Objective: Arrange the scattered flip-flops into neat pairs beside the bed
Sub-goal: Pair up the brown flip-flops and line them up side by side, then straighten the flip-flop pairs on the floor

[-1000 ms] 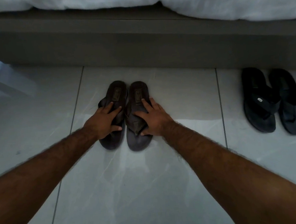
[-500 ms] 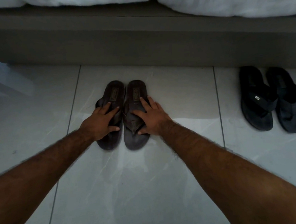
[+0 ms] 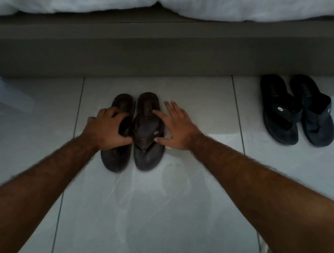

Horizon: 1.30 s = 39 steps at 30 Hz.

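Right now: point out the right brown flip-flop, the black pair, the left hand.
right brown flip-flop (image 3: 149,157), head view, toe end.
black pair (image 3: 279,110), head view, left sandal's strap.
left hand (image 3: 108,128), head view, back of hand.

Bare floor btwn pairs; bed base blocks behind.

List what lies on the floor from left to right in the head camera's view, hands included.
Left hand on the left brown flip-flop → right brown flip-flop → right hand → left black flip-flop → right black flip-flop.
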Each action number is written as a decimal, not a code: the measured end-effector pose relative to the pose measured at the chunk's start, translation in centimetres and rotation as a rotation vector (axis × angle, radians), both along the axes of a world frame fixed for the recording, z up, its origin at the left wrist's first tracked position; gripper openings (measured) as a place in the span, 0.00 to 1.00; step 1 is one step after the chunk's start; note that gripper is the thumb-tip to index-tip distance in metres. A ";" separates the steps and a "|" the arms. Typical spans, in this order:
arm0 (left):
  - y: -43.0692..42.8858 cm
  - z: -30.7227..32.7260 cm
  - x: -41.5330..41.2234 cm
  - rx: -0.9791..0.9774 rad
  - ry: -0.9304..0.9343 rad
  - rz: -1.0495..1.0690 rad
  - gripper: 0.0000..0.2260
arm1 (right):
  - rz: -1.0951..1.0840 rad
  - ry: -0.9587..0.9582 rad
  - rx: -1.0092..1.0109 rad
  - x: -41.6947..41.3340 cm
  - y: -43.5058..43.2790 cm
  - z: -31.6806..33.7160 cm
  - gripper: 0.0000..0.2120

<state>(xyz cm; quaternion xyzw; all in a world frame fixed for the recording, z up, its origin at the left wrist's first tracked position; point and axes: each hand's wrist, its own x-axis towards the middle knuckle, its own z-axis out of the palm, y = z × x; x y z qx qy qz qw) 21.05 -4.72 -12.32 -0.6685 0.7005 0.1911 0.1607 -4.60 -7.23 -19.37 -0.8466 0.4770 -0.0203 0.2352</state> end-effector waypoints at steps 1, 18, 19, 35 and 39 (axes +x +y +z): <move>-0.6 0.7 -1.0 -0.050 0.020 -0.022 0.43 | -0.025 0.005 -0.017 -1.8 -0.4 0.3 0.46; -7.4 -2.2 -42.4 0.040 0.410 -0.481 0.44 | -0.788 0.410 0.015 -40.3 -2.6 3.5 0.33; -7.2 -2.6 -43.7 0.064 0.422 -0.433 0.45 | -0.801 0.404 0.069 -41.1 -2.7 3.2 0.34; -5.0 -6.7 -47.0 0.086 0.323 -0.348 0.51 | -0.598 0.375 0.186 -41.7 -2.4 -0.8 0.31; -2.5 -7.3 -47.3 0.094 0.311 -0.370 0.49 | -0.529 0.438 0.196 -41.6 0.0 -0.9 0.30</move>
